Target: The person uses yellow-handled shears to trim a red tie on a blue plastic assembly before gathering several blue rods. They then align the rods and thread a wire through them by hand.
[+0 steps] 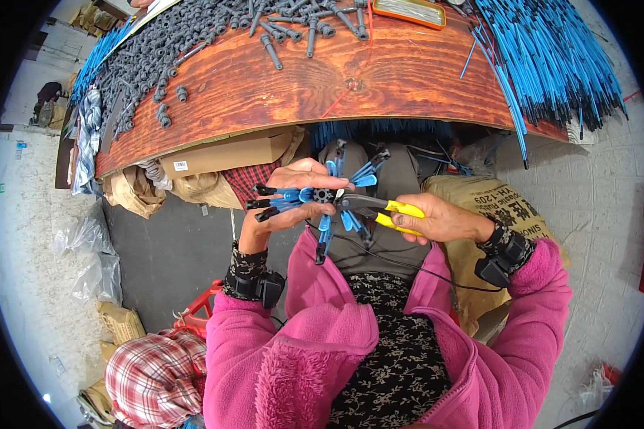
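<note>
Above my lap, my left hand point(298, 177) is closed round a blue plastic part with black tips point(290, 196), its several arms spreading out from a dark round hub. Yellow-handled pliers point(406, 209) are gripped in my right hand point(447, 219), fingers wrapped round the handles. Their dark jaws reach left to the blue part, close beside the hub. Whether the jaws are biting on it I cannot tell. Part of the hub and some arms are hidden by my left fingers.
Ahead is a wooden table point(422, 79) with a heap of grey plastic fittings point(207, 32). Blue rods with black ends point(562, 61) overhang its right side. An orange-rimmed tray point(410, 11) lies at the back. A yellowish sack point(472, 196) stands right of my knees; a cardboard box point(229, 151) sits beneath the table.
</note>
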The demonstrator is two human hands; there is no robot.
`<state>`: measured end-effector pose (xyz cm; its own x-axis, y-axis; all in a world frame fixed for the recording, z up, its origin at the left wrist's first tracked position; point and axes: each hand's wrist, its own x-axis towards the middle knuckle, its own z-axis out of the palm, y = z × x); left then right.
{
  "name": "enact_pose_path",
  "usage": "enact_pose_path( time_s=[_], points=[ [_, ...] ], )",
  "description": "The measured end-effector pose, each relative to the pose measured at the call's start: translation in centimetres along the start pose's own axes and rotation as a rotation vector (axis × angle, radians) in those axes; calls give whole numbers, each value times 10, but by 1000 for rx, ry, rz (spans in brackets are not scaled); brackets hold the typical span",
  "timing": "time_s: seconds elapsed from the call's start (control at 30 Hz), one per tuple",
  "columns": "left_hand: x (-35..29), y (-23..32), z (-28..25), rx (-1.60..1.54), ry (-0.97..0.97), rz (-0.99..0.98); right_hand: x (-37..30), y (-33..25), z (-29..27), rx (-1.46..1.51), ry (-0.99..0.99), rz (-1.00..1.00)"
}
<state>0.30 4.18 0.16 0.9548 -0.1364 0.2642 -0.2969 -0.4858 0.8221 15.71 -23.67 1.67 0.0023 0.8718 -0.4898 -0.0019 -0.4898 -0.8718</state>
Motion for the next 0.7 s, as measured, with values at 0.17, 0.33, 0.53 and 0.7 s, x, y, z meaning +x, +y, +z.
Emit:
enact_pose_path(
  time_s=[0.17, 0.33, 0.53, 0.7],
  points=[
    [2, 3, 5, -96, 71, -8, -10, -17, -4, -171, 123, -5],
    [-1, 10, 11, -52, 75, -51, -22, -22, -3, -325, 197, -69],
    [-2, 17, 16, 7, 79, -105, -28, -26, 2, -497, 283, -113],
    [5, 15, 17, 60, 77, -70, -31, -24, 1, -749, 410, -192]
  ],
)
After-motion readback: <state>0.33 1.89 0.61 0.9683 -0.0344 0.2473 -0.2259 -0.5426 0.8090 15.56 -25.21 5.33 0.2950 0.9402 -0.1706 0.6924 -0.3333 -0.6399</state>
